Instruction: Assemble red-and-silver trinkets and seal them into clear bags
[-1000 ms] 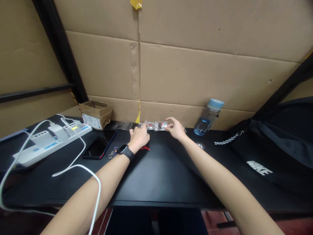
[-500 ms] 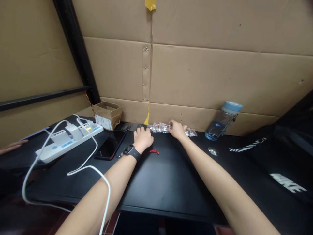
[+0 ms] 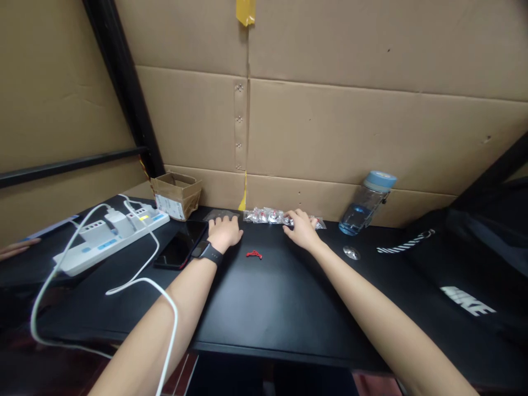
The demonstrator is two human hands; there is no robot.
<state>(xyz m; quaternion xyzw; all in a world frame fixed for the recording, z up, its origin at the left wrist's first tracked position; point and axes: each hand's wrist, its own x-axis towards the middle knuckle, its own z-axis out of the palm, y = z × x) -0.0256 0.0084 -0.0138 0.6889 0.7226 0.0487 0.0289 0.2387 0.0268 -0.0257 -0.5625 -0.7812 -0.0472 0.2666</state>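
My left hand, with a dark watch on its wrist, lies palm down at the near edge of a flat clear plastic bag; its fingers are stretched out. Over a row of small clear packets holding silvery and red pieces rests my right hand, fingers spread and partly covering the right end of the row. No grip on a packet shows. A small red string-like piece lies on the black table between my forearms. To the right is a clear round disc.
Left of my hands are a black phone, an opened cardboard box and a white power strip with a looping cable. A blue-lidded bottle and a black bag stand right. Another person's hand shows far left.
My left hand has slid left, away from the packets' left end. My right hand has flattened and spread its fingers over the row. The whole view has shifted slightly.
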